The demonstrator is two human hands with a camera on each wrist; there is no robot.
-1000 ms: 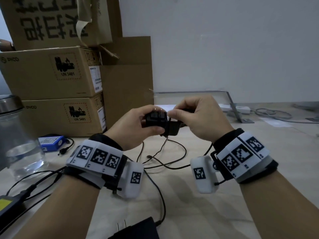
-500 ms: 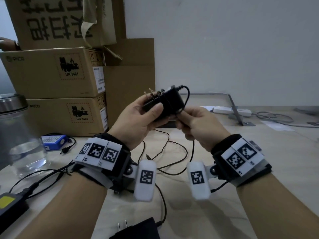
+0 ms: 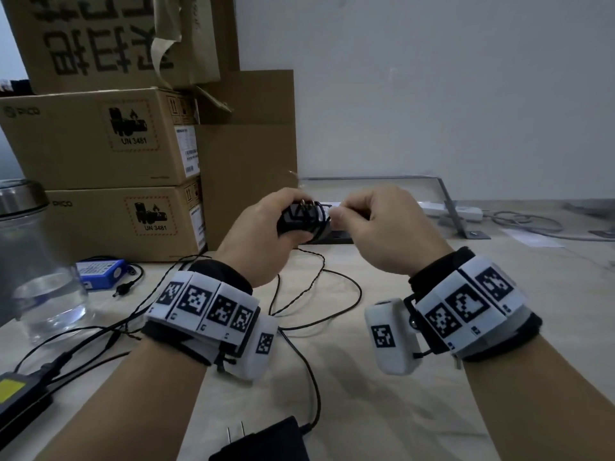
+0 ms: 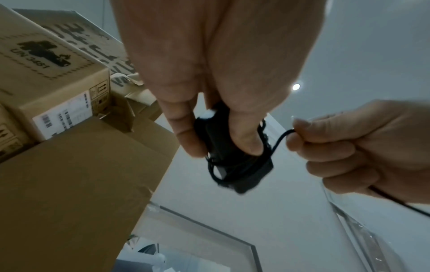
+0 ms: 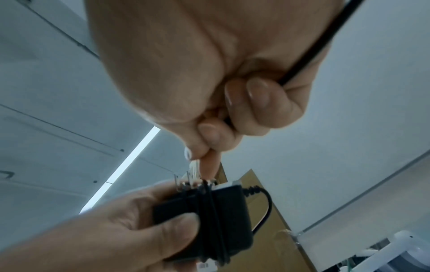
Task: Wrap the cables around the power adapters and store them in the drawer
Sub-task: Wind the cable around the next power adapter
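My left hand [image 3: 266, 234] grips a small black power adapter [image 3: 301, 218] above the table, its prongs pointing up. A few turns of its thin black cable [image 5: 209, 217] lie round the adapter [image 5: 204, 224]. My right hand [image 3: 376, 227] pinches the cable [image 4: 282, 137] close beside the adapter [image 4: 235, 165]; the loose end [image 3: 319, 281] trails down onto the table. A second black adapter [image 3: 266, 440] with prongs lies at the near edge, its cable [image 3: 316, 387] curling away. No drawer is in view.
Stacked cardboard boxes [image 3: 100, 168] stand at the back left. A glass jar [image 3: 30, 261] with water, a blue battery pack [image 3: 100, 269] and a black brick with a yellow label [image 3: 13, 394] lie on the left. A white power strip [image 3: 462, 212] and cables lie at the back right.
The left hand turned the adapter from tilted and raised back down to prongs-up. The right hand swung from below it up to its right side, laying another cable turn.
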